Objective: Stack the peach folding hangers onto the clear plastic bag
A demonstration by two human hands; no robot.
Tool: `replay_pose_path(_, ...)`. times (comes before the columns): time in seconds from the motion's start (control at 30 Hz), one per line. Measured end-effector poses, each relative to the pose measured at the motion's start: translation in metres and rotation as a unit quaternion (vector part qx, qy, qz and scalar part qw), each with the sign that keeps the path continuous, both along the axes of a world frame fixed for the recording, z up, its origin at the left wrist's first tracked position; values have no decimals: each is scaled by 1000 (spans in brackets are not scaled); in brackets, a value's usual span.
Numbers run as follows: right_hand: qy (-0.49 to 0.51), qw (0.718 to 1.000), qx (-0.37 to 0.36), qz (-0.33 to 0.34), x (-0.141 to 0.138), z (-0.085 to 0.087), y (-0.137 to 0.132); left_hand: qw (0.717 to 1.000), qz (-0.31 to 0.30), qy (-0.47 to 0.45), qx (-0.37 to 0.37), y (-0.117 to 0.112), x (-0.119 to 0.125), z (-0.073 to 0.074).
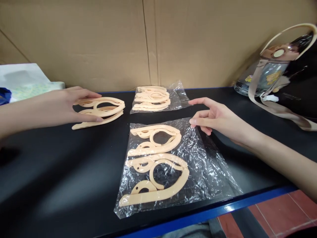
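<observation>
On the left of the black table, my left hand (66, 105) is closed round a small stack of beige folding hangers (109, 111), thumb on the near side and fingers on the far side. Two more folded hangers (170, 191) lie side by side inside a clear plastic bag (205, 172) in front of me. My right hand (213, 119) is at the far edge of this bag, thumb and fingers pinched at its corner while the index finger points out. Behind it lies a second clear bag (179, 96) with several folded hangers (152, 96) stacked in it.
Brown cardboard (99, 43) stands as a wall along the back. At the right are a clear water bottle (274, 71) with a handle and strap, and a black bag (297, 92). A white and green packet (27, 81) sits at the far left. A blue edge (218, 211) borders the table.
</observation>
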State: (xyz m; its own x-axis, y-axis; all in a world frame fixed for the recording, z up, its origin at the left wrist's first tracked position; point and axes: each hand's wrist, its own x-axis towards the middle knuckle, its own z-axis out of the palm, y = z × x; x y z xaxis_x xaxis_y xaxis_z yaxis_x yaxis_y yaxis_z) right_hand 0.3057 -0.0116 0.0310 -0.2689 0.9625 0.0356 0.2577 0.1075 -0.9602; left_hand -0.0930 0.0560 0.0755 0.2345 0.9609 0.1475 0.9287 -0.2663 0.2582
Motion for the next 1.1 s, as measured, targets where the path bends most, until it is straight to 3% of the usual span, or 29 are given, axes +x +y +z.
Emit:
replay_pose_path(0.1,-8,997,69,-35,2,1,-1,999,7,40,8,-8,18,4)
replay_pose_path(0.23,-69,964,242,-85,2,0,-9,994,-76,34,68,-34,53,0)
replay_pose_path(0.33,-148,914,378,-24,-1,3,-21,975,-162,35,148,-61,80,-13)
replay_pose_path(0.43,-227,862,447,75,-10,9,-34,931,-277,35,234,-87,100,-29)
replay_pose_path(0.57,-263,838,458,137,-20,12,-46,920,-314,-10,235,-108,115,-41)
replay_pose_path(0.77,-265,856,428,119,-27,8,-49,924,-317,-24,214,-105,119,-44)
replay_pose_path(0.87,-292,837,451,101,-20,12,-44,929,-320,-27,185,-98,114,-46)
replay_pose_path(0.93,-319,826,459,68,-4,21,-38,933,-319,-33,163,-93,110,-46)
replay_pose_path(1.1,-404,846,329,-114,68,51,-15,949,-299,-63,82,-79,97,-52)
